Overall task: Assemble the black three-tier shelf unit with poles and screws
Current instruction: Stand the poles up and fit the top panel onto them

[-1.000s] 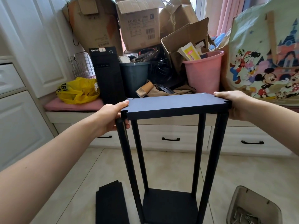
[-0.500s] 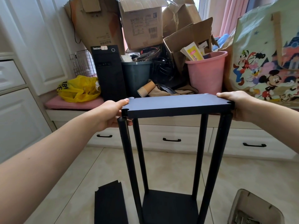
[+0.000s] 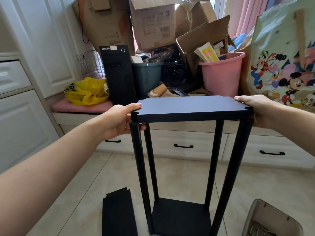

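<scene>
Left hand (image 3: 119, 120) and right hand (image 3: 252, 109) well apart, one at each short end of the upper shelf board (image 3: 190, 106), both clamped on it: left thumb flat on the top face at the left edge with fingers curled underneath, right fingers laid over the far-right corner with the palm against the right end. Board held level atop four upright black poles (image 3: 141, 176), notched at its corners; at the near-left corner, a thin stem visible between pole top and notch. Below, poles standing on the bottom board (image 3: 180, 217), flat on the tiled floor (image 3: 85, 184). Just left of that, a loose board (image 3: 117, 215) lying flat on the floor, apart from the unit. Near right, a grey tray (image 3: 255, 206) with small metal pieces inside, too blurred to tell as screws. Far side: white drawers (image 3: 184, 142) with dark handles, and above them a black computer tower (image 3: 119, 74), a yellow bag (image 3: 85, 91), a dark bin (image 3: 146, 77), a pink bucket (image 3: 221, 74), cardboard boxes (image 3: 153, 23) and a cartoon-printed bag (image 3: 286, 57).
</scene>
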`<act>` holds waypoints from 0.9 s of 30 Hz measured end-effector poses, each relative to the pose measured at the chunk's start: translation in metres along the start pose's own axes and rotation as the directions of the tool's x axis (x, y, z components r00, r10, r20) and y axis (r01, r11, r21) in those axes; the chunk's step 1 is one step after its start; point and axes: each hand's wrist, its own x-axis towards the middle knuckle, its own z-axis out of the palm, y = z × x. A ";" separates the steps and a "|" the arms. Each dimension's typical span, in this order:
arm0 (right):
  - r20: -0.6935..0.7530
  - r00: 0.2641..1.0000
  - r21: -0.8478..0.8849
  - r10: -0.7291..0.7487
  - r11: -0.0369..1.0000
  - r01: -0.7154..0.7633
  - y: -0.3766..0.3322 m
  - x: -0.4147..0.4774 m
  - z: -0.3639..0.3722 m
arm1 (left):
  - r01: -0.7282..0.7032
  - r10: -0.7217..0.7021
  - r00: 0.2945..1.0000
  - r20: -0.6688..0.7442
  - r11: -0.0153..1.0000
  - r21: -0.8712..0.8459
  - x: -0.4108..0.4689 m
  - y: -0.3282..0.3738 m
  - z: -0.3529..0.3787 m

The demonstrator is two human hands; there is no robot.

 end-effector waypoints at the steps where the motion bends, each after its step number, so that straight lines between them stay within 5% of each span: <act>1: -0.005 1.000 -0.012 0.000 1.000 0.000 0.000 0.000 0.000 | -0.004 0.004 1.000 -0.007 1.000 -0.004 0.000 0.000 0.001; 27: 0.011 0.999 -0.146 -0.036 0.989 0.037 -0.004 0.008 0.001 | 0.043 -0.046 0.997 -0.056 0.998 -0.049 0.008 -0.009 0.001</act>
